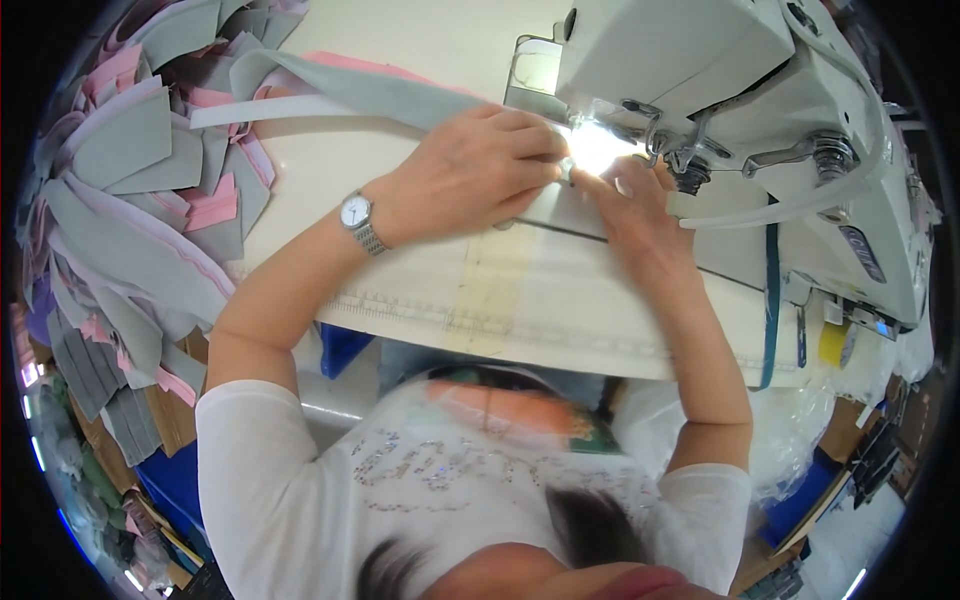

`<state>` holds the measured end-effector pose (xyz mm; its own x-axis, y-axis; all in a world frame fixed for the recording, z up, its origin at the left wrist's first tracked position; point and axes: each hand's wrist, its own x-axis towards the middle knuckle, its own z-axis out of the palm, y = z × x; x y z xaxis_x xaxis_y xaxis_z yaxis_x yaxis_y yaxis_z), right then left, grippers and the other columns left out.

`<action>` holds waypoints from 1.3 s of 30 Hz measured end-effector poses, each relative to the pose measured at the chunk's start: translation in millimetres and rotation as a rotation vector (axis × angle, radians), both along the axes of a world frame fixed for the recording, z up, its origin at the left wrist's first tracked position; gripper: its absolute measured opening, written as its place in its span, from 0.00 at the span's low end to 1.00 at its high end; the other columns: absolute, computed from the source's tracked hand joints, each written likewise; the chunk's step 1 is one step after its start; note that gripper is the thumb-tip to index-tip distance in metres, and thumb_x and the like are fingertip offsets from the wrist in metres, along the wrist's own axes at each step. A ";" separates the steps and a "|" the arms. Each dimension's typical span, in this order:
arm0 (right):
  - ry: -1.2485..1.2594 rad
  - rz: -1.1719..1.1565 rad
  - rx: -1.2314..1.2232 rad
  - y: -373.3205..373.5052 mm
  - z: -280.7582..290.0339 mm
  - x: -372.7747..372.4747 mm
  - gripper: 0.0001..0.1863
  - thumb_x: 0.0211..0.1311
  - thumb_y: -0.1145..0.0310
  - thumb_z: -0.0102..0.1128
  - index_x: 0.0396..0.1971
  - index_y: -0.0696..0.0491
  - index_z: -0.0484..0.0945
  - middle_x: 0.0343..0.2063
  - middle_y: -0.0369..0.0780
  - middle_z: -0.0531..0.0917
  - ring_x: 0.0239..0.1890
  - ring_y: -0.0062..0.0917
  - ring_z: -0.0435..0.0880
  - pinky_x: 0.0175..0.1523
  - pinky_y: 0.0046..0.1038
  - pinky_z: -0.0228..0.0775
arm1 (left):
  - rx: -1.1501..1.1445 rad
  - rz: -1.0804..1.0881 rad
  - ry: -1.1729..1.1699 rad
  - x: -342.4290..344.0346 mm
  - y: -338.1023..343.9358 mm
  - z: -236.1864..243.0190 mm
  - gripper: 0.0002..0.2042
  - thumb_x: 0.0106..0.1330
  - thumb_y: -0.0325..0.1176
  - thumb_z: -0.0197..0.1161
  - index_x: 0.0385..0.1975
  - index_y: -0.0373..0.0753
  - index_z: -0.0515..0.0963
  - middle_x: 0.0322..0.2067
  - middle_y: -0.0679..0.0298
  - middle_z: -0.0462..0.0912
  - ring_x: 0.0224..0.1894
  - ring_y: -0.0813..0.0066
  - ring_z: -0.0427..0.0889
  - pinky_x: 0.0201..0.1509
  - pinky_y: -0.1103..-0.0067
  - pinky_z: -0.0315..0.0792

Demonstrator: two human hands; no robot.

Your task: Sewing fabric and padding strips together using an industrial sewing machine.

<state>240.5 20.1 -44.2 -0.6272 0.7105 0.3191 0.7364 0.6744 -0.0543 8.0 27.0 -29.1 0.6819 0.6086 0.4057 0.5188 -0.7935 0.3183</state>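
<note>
A sewing machine stands at the right, its bright lamp glaring over the needle area. A long grey fabric strip, with pink and white layers along it, runs from the left toward the needle. My left hand, with a watch at the wrist, is closed over the strip's end with its fingers curled. Just right of the needle area is my right hand, thumb and fingers drawn together at the strip's edge. Glare and the fingers hide the fabric there, and the needle itself cannot be made out.
Grey and pink cut fabric pieces heap up on the table's left and hang over its edge. Ruler markings run along the front of the white table. A dark teal band hangs at the right, near clear plastic.
</note>
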 end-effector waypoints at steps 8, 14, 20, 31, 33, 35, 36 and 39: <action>0.016 -0.207 -0.196 15.5 -12.2 -4.8 0.18 0.51 0.77 0.61 0.41 0.40 0.83 0.24 0.34 0.71 0.31 0.27 0.74 0.35 0.31 0.69 | 0.053 0.089 -0.052 -1.7 10.7 -4.8 0.08 0.57 0.26 0.61 0.37 0.38 0.78 0.48 0.61 0.76 0.47 0.61 0.76 0.50 0.69 0.71; 0.120 -0.166 -0.175 14.6 -18.9 -0.1 0.15 0.52 0.76 0.61 0.39 0.42 0.84 0.22 0.34 0.71 0.28 0.27 0.74 0.31 0.31 0.68 | 0.065 0.117 -0.024 1.1 12.2 -7.4 0.12 0.58 0.27 0.60 0.42 0.38 0.78 0.49 0.63 0.76 0.49 0.62 0.74 0.51 0.70 0.70; 0.178 -0.054 0.069 13.6 -10.8 1.1 0.11 0.54 0.68 0.63 0.35 0.34 0.85 0.19 0.33 0.77 0.27 0.29 0.78 0.37 0.34 0.70 | 0.094 0.132 0.092 -0.7 12.1 -1.2 0.16 0.56 0.25 0.60 0.46 0.42 0.79 0.48 0.63 0.76 0.49 0.62 0.74 0.51 0.73 0.69; 0.231 0.143 0.146 12.0 0.3 4.2 0.08 0.57 0.69 0.61 0.37 0.46 0.84 0.36 0.35 0.82 0.38 0.31 0.81 0.47 0.32 0.71 | -0.010 0.479 0.190 19.9 14.4 4.2 0.11 0.57 0.22 0.55 0.39 0.31 0.78 0.38 0.51 0.79 0.41 0.56 0.77 0.49 0.66 0.72; 0.261 0.110 0.061 1.8 5.1 -5.9 0.09 0.57 0.70 0.60 0.37 0.48 0.84 0.39 0.35 0.83 0.40 0.32 0.81 0.46 0.32 0.73 | 0.031 0.406 0.069 4.8 27.7 -4.3 0.11 0.56 0.23 0.55 0.39 0.32 0.77 0.39 0.50 0.79 0.43 0.53 0.77 0.50 0.66 0.71; 0.280 0.177 0.075 -0.9 1.0 -9.9 0.09 0.58 0.70 0.60 0.38 0.48 0.83 0.40 0.36 0.83 0.41 0.33 0.81 0.45 0.32 0.74 | 0.039 0.354 0.113 -6.0 30.5 -2.2 0.11 0.56 0.24 0.56 0.40 0.33 0.77 0.39 0.49 0.79 0.44 0.52 0.77 0.50 0.66 0.71; 0.277 0.228 0.073 -0.8 -2.4 -12.6 0.10 0.58 0.71 0.59 0.40 0.48 0.83 0.40 0.36 0.83 0.41 0.34 0.81 0.45 0.33 0.74 | 0.027 0.288 0.141 -7.6 30.7 -0.4 0.11 0.57 0.26 0.56 0.40 0.34 0.76 0.39 0.49 0.79 0.45 0.52 0.77 0.50 0.66 0.71; 0.305 0.312 -0.013 0.9 -7.3 -26.0 0.12 0.58 0.72 0.58 0.43 0.48 0.80 0.43 0.37 0.82 0.42 0.36 0.81 0.45 0.34 0.75 | -0.118 0.375 0.180 -5.3 28.4 6.1 0.12 0.57 0.27 0.57 0.41 0.36 0.75 0.39 0.48 0.78 0.45 0.52 0.77 0.50 0.66 0.71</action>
